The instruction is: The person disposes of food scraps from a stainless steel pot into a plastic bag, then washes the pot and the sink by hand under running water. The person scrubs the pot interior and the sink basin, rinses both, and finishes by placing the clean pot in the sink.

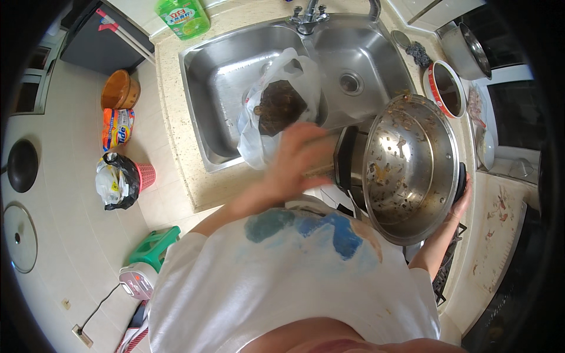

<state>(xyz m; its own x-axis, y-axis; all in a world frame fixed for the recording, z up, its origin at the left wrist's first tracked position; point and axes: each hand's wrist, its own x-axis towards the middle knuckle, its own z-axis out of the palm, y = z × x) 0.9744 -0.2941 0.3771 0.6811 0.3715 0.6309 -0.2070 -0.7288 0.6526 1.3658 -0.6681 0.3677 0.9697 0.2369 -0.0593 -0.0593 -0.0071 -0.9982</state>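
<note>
My right hand grips the black side handle of a stainless steel pot. The pot is tilted so its inside faces up towards me, with brown food scraps stuck to its wall and bottom. My left hand, blurred by motion, has its fingers apart and holds nothing visible. It is between the pot's other black handle and a white plastic bag. The bag sits in the left basin of the steel sink, leaning over its front rim, with dark brown contents inside.
A faucet stands behind the sink, with a green detergent bottle at left. A red-rimmed white bowl of dark liquid, steel wool and another pot line the right counter. A pink bin is on the floor.
</note>
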